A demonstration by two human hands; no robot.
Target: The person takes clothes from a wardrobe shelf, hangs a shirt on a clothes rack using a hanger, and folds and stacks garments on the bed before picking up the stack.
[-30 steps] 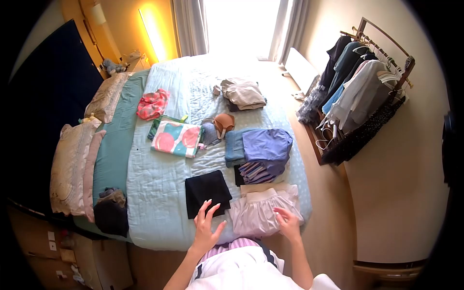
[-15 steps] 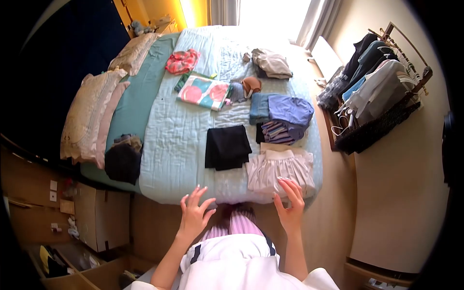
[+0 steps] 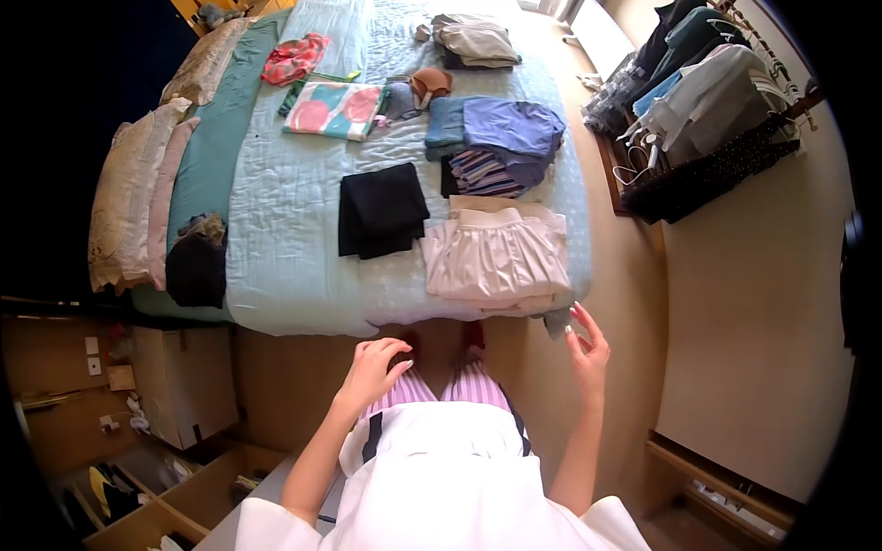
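My left hand (image 3: pixel 375 369) hovers in front of the bed's near edge, its fingers bent and the thumb a little apart, with nothing visible in it. My right hand (image 3: pixel 588 351) is raised beside the bed's near right corner, thumb and fingers apart and holding nothing. Close to its fingertips hangs a grey bit of cloth (image 3: pixel 557 321). Nearest on the bed lies a pale pleated skirt (image 3: pixel 501 253), flat on other light garments. To its left is a folded black garment (image 3: pixel 383 211). Behind the skirt are a blue shirt (image 3: pixel 510 133) and striped cloth (image 3: pixel 485 174).
The bed (image 3: pixel 285 220) also bears a patterned folded cloth (image 3: pixel 333 108), a red checked garment (image 3: pixel 294 59), a brown bra (image 3: pixel 430 84), a beige pile (image 3: pixel 476 39) and pillows (image 3: pixel 129 202). A clothes rack (image 3: pixel 717 101) stands right; open drawers (image 3: pixel 175 496) lie lower left.
The bed and clothes now sit higher and further left in view. My right hand has moved right, off the skirt, and my left hand's fingers have bent closer together.
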